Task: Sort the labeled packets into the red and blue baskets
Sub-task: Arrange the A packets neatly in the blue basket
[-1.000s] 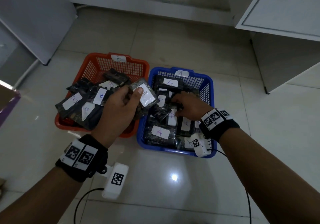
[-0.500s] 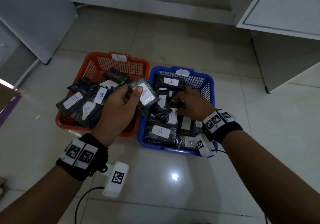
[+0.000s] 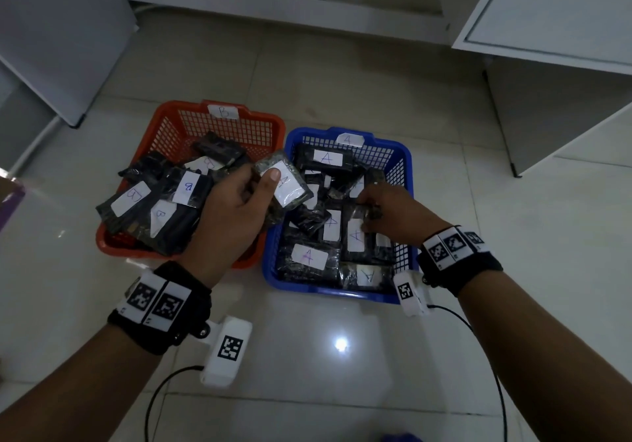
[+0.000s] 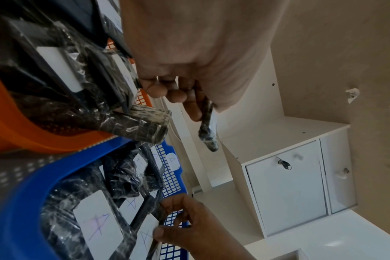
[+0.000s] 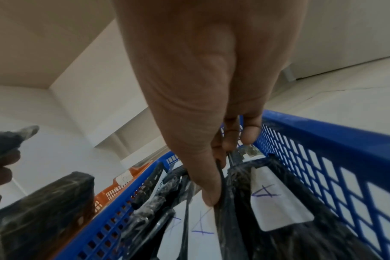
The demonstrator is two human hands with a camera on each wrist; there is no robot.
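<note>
A red basket (image 3: 102, 239) tagged B holds several dark packets with B labels. To its right stands a blue basket (image 3: 407, 157) tagged A, full of dark packets with A labels. My left hand (image 3: 263, 185) hovers over the gap between the baskets and pinches a wrapped packet (image 3: 289, 186) labelled A between thumb and fingers; the left wrist view shows this packet (image 4: 208, 135) edge-on. My right hand (image 3: 372, 209) is down inside the blue basket (image 5: 323, 140), thumb and fingers pinching the edge of a dark packet (image 3: 367, 211) among the A packets.
The baskets sit on a pale tiled floor (image 3: 342, 390). A white cabinet (image 3: 547, 48) stands at the back right and a white panel (image 3: 51, 48) leans at the back left. A purple edge (image 3: 10, 202) shows at far left. Cables trail from both wrist cameras.
My right hand has shifted slightly right within the blue basket and its fingers have gathered on a packet. The left hand keeps the A packet in almost the same place.
</note>
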